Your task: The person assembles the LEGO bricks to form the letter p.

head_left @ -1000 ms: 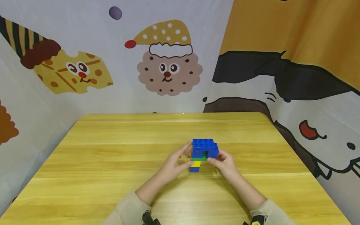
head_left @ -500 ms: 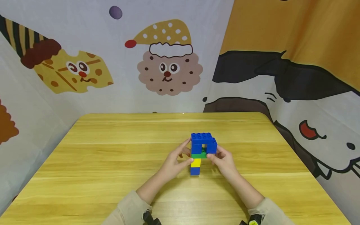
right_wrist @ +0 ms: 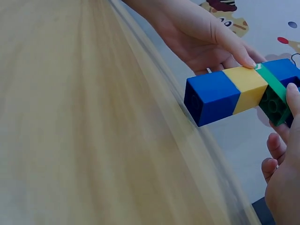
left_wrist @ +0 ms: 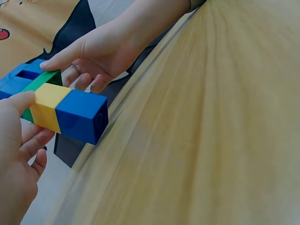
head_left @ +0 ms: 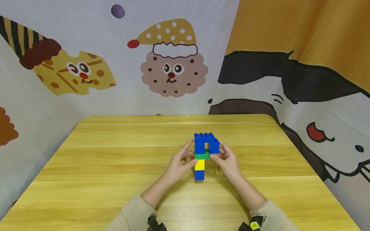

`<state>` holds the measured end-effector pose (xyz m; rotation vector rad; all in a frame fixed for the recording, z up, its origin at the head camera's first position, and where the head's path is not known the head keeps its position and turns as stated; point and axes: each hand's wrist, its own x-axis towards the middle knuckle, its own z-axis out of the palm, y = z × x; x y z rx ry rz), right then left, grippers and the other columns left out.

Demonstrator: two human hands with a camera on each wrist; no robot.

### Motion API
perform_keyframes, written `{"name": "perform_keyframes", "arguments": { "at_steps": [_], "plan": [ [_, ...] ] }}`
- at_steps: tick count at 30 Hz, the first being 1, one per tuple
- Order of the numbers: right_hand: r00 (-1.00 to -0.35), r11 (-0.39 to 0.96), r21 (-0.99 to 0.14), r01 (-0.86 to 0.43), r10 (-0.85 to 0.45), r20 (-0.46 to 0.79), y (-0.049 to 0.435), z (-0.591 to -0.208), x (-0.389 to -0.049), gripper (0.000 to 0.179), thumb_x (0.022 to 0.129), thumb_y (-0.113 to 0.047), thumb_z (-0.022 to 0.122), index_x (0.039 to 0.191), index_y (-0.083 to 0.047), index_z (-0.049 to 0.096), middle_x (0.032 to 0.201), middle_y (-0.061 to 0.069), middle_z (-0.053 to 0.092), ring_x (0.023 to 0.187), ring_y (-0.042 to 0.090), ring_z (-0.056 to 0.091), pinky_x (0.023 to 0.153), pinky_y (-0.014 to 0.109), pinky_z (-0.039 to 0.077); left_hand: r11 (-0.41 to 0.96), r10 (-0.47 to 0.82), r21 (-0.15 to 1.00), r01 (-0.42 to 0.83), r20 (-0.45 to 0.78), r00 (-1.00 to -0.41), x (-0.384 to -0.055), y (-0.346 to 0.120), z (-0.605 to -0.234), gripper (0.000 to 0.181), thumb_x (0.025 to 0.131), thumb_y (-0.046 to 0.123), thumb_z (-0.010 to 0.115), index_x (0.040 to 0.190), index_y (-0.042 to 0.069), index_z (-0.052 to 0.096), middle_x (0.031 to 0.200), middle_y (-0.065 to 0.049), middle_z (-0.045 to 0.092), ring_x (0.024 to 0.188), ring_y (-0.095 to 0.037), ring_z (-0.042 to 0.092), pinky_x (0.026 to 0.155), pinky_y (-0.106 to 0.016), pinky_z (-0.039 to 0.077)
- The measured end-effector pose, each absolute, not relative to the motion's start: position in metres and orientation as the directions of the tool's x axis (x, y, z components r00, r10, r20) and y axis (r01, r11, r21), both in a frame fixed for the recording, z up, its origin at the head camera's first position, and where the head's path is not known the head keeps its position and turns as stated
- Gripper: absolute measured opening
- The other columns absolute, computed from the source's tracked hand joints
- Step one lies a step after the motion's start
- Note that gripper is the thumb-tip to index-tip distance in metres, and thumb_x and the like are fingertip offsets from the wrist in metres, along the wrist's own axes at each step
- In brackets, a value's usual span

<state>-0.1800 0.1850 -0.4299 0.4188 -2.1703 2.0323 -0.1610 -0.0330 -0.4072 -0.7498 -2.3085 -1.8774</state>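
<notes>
Both hands hold a joined toy-block build [head_left: 203, 138] shaped like a P, above the table in the head view. Blue bricks frame a small window at its top, over a flat green block [head_left: 200, 157]. Below that come a yellow brick [head_left: 199, 165] and a blue end brick [left_wrist: 79, 112]. My left hand [head_left: 178, 164] grips the left side, thumb near the green and yellow seam. With its thumb on the front near the green block, my right hand [head_left: 230, 163] holds the right side. The right wrist view shows the hollow underside of the green block [right_wrist: 273, 104].
A wood-grain table [head_left: 130, 138] lies beneath the hands. Behind it hangs a cloth [head_left: 101, 29] printed with cartoon figures, reaching round both sides. Dark devices [head_left: 156, 224] sit at the wrists, against beige sleeves [head_left: 134, 213].
The block build has tilted more upright, so its window and lower bricks show more fully. It has shifted slightly left, and the right hand has moved left and up with it.
</notes>
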Motion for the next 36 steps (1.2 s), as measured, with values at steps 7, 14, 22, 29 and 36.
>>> {"name": "perform_keyframes", "arguments": {
  "at_steps": [7,14,22,29,36],
  "plan": [
    [-0.945,0.044,-0.952,-0.303,-0.145,0.294,0.185,-0.432,-0.184,0.076,0.084,0.003,0.070,0.149,-0.010,0.032,0.099,0.009,0.066,0.057,0.016,0.050,0.048,0.025,0.043,0.100,0.294,0.939,0.330,0.289,-0.911,-0.176,-0.034,-0.434,0.065,0.093,0.013,0.064,0.150,0.017,0.033,0.100,-0.006,0.065,0.092,-0.021,0.059,0.079,-0.033,0.050],
    [-0.926,0.080,-0.942,-0.325,-0.228,0.300,0.191,-0.436,-0.191,0.078,0.082,0.002,0.073,0.148,-0.009,0.033,0.104,0.012,0.066,0.054,0.010,0.046,0.045,0.021,0.038,0.060,0.305,0.960,0.273,0.243,-0.921,-0.177,-0.036,-0.438,0.062,0.093,0.023,0.064,0.148,0.024,0.036,0.099,-0.005,0.064,0.086,-0.021,0.059,0.072,-0.028,0.051],
    [-0.940,0.190,-0.937,-0.295,-0.231,0.249,0.195,-0.440,-0.201,0.076,0.078,-0.005,0.079,0.143,-0.002,0.038,0.115,0.014,0.059,0.058,0.014,0.046,0.047,0.022,0.038,0.080,0.300,0.971,0.224,0.191,-0.935,-0.180,-0.037,-0.439,0.060,0.094,0.018,0.064,0.148,0.021,0.038,0.103,-0.008,0.064,0.085,-0.020,0.057,0.070,-0.024,0.048],
    [-0.939,0.210,-0.934,-0.288,-0.252,0.233,0.194,-0.436,-0.203,0.074,0.079,-0.001,0.077,0.141,0.000,0.037,0.116,0.019,0.056,0.056,0.014,0.046,0.047,0.022,0.039,0.090,0.294,0.979,0.184,0.151,-0.944,-0.180,-0.036,-0.433,0.060,0.094,0.011,0.062,0.148,0.009,0.035,0.114,-0.015,0.058,0.077,-0.019,0.053,0.062,-0.027,0.047],
    [-0.934,0.253,-0.927,-0.276,-0.300,0.197,0.190,-0.416,-0.199,0.071,0.081,0.000,0.075,0.140,0.007,0.036,0.116,0.023,0.055,0.058,0.016,0.048,0.050,0.024,0.044,0.112,0.285,0.977,0.179,0.141,-0.948,-0.188,-0.037,-0.444,0.061,0.092,0.019,0.065,0.147,0.014,0.038,0.114,-0.011,0.058,0.083,-0.019,0.057,0.067,-0.031,0.051]
  ]
}}
